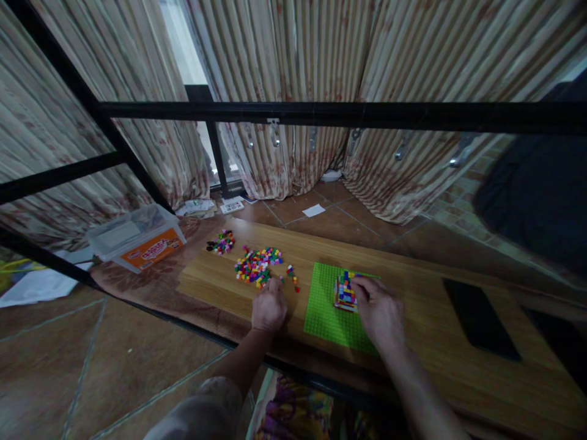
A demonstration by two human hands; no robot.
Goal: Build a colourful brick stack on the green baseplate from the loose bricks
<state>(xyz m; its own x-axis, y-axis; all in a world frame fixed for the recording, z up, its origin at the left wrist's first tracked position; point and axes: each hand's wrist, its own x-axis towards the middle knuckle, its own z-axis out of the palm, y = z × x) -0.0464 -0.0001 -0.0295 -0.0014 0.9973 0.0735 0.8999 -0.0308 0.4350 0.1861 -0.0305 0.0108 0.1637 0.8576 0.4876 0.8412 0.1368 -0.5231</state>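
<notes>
A green studded baseplate lies on the wooden board, carrying a small block-shaped build of multicoloured toy bricks. My right hand is at the right side of this build, thumb and fingers pinched together against its top; whatever sits between the fingertips is hidden. Left of the baseplate spreads a pile of loose toy bricks in many colours. My left hand rests at the pile's near edge with its fingers drawn together, and I cannot make out what they hold. A few stray bricks lie between pile and baseplate.
A smaller heap of bricks lies at the board's far left. Beyond it stands a clear plastic box with an orange label. A dark flat panel lies on the right. A black metal bar crosses before the curtains.
</notes>
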